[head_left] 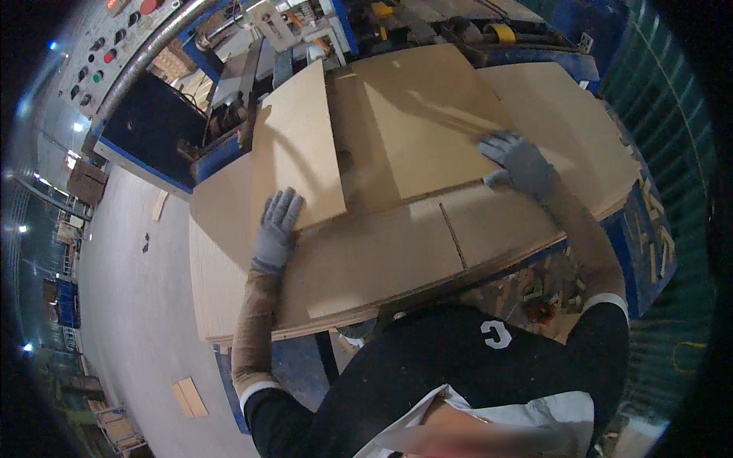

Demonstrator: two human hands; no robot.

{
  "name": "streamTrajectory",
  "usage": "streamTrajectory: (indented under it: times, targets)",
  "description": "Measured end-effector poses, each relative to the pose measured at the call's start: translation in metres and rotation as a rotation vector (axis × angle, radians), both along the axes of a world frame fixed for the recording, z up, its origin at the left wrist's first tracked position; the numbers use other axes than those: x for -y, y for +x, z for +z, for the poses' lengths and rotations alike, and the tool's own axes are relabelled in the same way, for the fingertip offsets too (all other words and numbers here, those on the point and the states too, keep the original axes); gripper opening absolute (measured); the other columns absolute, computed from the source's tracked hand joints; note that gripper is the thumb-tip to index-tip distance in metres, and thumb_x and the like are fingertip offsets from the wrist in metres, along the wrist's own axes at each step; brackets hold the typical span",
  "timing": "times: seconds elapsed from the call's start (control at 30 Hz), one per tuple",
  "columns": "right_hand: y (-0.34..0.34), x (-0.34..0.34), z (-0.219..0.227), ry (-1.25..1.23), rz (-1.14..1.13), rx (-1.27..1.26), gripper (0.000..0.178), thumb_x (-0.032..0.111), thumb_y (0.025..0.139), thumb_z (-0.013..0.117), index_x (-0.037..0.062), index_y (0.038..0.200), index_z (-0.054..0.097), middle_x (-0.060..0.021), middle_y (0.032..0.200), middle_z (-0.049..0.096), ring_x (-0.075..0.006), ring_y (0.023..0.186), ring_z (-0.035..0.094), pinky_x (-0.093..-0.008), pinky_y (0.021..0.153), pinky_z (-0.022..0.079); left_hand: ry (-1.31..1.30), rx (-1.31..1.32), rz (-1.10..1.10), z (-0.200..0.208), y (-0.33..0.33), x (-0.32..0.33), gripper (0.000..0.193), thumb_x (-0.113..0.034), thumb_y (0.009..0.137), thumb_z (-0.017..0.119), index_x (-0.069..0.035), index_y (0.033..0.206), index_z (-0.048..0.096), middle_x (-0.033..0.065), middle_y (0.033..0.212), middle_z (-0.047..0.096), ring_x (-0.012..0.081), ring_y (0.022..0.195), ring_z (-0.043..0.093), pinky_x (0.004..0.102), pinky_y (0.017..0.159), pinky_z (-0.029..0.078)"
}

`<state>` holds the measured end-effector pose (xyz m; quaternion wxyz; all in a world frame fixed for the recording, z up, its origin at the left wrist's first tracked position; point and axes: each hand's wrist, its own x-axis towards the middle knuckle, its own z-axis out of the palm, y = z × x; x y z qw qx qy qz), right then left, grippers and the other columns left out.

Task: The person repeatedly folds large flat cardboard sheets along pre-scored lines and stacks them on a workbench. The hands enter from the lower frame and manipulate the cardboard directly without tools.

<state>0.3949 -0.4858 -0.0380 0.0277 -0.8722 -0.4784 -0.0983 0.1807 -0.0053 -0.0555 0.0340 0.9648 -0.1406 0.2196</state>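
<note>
Two loose pieces of brown cardboard lie on a stack of larger cardboard sheets point(366, 267). My left hand point(277, 233), in a grey glove, rests at the near left corner of the narrow cardboard piece point(301, 145), its fingers stretched forward. At the near right corner of the wider cardboard piece point(431, 137) is my right hand point(521, 162), also gloved, with fingers extended over the edge and thumb apart. Between the two pieces a darker strip of cardboard shows. The undersides of both hands are hidden.
Beyond the stack stands a blue machine point(527, 57) with metal parts. A control panel point(107, 57) with buttons is at the far left. Cardboard scraps point(550, 294) lie below the stack's near right edge. A cardboard piece point(189, 398) lies on the floor point(137, 305). Green corrugated sheeting point(672, 153) rises at right.
</note>
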Motion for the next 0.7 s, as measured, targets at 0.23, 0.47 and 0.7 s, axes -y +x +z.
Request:
streamTrajectory:
  times: [0.23,0.47,0.7]
  targets:
    - [0.094,-0.042,-0.052,0.172,-0.128,0.401,0.054,0.048,0.088,0.053,0.0112,0.128,0.055,-0.0126,0.134,0.052,-0.0386,0.121,0.048,-0.0471,0.1,0.041,0.088,-0.022,0.292,-0.001,0.096,-0.028,0.052,-0.013,0.087,0.047,-0.013,0.139,0.043,0.016,0.138,0.047,0.0366,0.13,0.04,0.0503,0.109,0.029]
    - [0.072,-0.023,-0.052,0.258,-0.407,0.154,0.044,0.037,0.093,0.05,0.0133,0.13,0.054,-0.0191,0.134,0.051,-0.0406,0.121,0.049,-0.0481,0.097,0.044,-0.151,0.338,0.457,-0.009,0.078,-0.031,0.066,-0.033,0.085,0.065,0.003,0.136,0.041,0.022,0.13,0.051,0.0358,0.123,0.047,0.0438,0.102,0.038]
    - [-0.07,0.135,-0.029,0.335,-1.289,-0.011,0.051,0.045,0.089,0.053,0.0123,0.128,0.052,-0.0224,0.124,0.057,-0.0396,0.119,0.051,-0.0451,0.099,0.043,-0.73,0.448,1.486,-0.04,-0.178,-0.095,0.079,-0.052,0.083,0.063,0.005,0.134,0.043,0.025,0.13,0.052,0.0354,0.108,0.057,0.0444,0.087,0.05]
